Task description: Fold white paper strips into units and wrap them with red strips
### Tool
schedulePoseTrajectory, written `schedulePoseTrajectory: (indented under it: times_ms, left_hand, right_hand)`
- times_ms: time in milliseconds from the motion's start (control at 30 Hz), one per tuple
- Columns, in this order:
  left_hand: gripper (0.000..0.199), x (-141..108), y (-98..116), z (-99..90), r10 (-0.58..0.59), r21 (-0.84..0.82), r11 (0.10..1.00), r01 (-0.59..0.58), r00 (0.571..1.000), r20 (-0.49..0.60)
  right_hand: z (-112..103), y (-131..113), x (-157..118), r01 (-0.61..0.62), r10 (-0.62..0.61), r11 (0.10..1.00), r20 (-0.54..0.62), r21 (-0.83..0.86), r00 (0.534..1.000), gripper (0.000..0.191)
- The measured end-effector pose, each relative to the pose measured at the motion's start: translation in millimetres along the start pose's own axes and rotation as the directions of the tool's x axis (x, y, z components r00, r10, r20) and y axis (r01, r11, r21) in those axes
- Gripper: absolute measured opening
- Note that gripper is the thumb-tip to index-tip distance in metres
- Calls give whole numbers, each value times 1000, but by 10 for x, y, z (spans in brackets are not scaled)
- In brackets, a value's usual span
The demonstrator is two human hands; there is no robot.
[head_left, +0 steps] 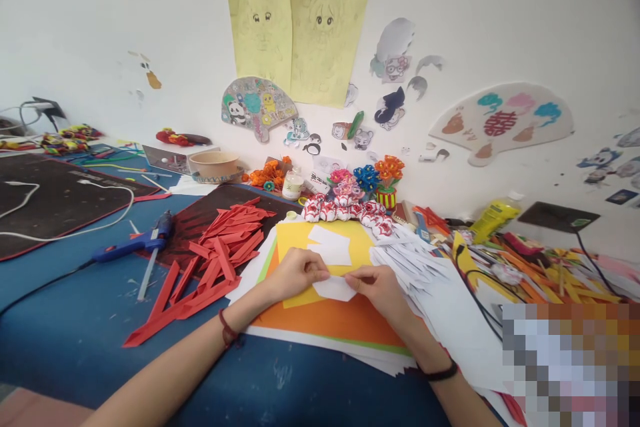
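A small piece of white paper [334, 289] is pinched along its upper edge between both hands. My left hand [299, 272] grips its left end between thumb and fingers. At the right end, my right hand [376, 285] closes on the same edge. Just beyond lie more white paper pieces [331, 247] on a yellow sheet [290, 240]. Under that is an orange sheet [300, 325], stacked on green and white sheets. Folded red paper strips [220, 247] are heaped left of my left hand. Thin white strips [410, 263] spread out beyond my right hand.
A blue glue gun [145, 240] lies at left with its cord. Behind the sheets stand red-and-white folded paper pieces [343, 209], paper flowers [367, 177] and a beige bowl [215, 165]. At right are a yellow bottle [496, 217] and jumbled coloured strips [545, 267].
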State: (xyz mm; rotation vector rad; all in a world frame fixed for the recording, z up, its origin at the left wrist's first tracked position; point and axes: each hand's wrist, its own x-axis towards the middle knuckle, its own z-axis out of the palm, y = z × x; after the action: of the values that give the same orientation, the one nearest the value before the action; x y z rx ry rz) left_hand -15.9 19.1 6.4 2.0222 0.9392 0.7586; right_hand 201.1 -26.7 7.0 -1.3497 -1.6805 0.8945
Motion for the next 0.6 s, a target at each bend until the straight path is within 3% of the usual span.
schedulePoseTrajectory:
  times_ms: [100,200,333,467,533,600]
  left_hand:
    - [21,-2,-6,23,-14,47,999,14,1000,3]
    - [17,0,7,37,60,161,985,-57,998,-16]
    - [13,-26,46,30,174,372,917,-143,983,-51]
    - [18,-140,116,-33,206,507,853,-125,973,-106]
    - [18,-228,151,-69,269,584,792,-180,961,-69]
    - [18,-315,172,-85,338,661,697,-280,940,43]
  right_hand:
    - [20,-2,-2,-30,29,999,-12,-38,999,21]
    - [54,-23,-24,73,-86,980,-61,-188,994,17]
    - [24,-60,-84,251,-302,846,-35,-470,953,21]
    - [-56,-55,-180,295,-415,705,-38,-645,909,36]
    - [-79,-27,-231,355,-440,678,32,-644,897,31]
    - [-84,13,-267,420,-456,662,112,-621,883,23]
